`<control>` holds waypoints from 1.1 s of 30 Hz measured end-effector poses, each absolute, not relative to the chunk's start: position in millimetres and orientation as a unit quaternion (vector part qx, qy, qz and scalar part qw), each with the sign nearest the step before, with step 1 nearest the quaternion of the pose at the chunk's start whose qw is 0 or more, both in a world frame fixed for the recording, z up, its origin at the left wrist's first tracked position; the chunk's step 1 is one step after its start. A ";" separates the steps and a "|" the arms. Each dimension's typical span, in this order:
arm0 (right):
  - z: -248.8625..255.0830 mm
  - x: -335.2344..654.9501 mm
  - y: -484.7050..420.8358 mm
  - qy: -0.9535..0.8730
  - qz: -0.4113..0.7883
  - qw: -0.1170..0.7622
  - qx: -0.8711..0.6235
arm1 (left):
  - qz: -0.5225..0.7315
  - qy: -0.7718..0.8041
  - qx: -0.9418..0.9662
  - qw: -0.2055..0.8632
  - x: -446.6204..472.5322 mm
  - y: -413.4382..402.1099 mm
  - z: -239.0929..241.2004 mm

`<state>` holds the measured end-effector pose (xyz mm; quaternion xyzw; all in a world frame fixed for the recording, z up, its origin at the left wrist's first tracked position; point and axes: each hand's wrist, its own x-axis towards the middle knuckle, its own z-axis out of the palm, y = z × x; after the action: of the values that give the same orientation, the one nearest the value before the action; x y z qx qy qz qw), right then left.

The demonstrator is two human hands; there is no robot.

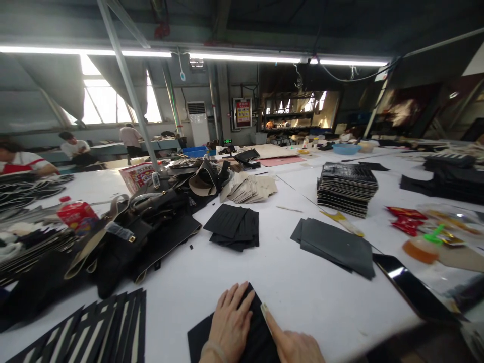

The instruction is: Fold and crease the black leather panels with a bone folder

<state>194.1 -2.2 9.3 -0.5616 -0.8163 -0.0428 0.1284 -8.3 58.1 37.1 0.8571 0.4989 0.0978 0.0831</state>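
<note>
At the bottom centre of the frame a black flat piece [251,333] lies on the white table [302,282], and both hands rest on it. Pressing it well looks like a matter of keeping the palm flat and the pressure even, so the piece stays put on the smooth tabletop — a slip of the edge would be easy here. The left hand [230,325] lies open on the piece, fingers extended and only slightly spread, holding nothing, merely bearing down. The right hand [293,340] enters from the lower edge with its forefinger stretched out along the piece's right border; the other fingers are cut off by the frame, so whether they curl or lie flat cannot be told. Further up, near the middle of the frame, sits a loose heap of black pieces [234,227], and to its right a stack of dark sheets [335,244]. At lower left lies a fan of black strips [102,330] — well apart from the hands.
</note>
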 end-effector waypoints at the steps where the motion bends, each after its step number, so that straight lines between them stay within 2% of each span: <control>1: 8.1 192.7 3.2 -0.826 -0.082 0.107 -0.547 | 0.092 0.486 0.865 0.087 -8.3 59.1 35.8; 4: 7.5 192.5 7.0 -0.829 -0.151 0.073 -0.534 | 0.081 0.479 0.870 0.089 -6.4 60.6 40.0; 10: 18.7 220.3 17.1 -0.784 -0.127 0.058 -0.605 | 0.025 0.508 0.860 0.029 -4.5 61.0 65.2; 15: 46.5 233.3 26.2 -0.733 0.045 0.178 -0.655 | 0.013 0.585 0.811 0.004 -23.8 72.0 82.0; 18: 49.6 219.9 19.7 -0.725 0.090 0.217 -0.648 | 0.042 0.559 0.828 0.009 -27.0 70.7 80.9; 21: 34.7 196.0 11.5 -0.732 0.089 0.195 -0.647 | 0.066 0.461 0.881 0.082 -19.2 63.5 66.1; 24: 16.0 171.2 11.4 -0.731 0.054 0.144 -0.665 | 0.050 0.456 0.876 0.148 -11.1 59.3 47.7; 28: 10.1 149.1 26.8 -0.744 -0.008 0.072 -0.664 | 0.047 0.489 0.857 0.155 -8.3 60.5 36.6; 33: 13.7 141.7 24.1 -0.744 -0.057 0.066 -0.663 | 0.054 0.485 0.861 0.141 -9.6 62.2 34.7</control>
<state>141.7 24.1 13.7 -0.6626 -0.7439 -0.0568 0.0664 -9.6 62.2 34.7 0.8614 0.4849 0.0538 0.1412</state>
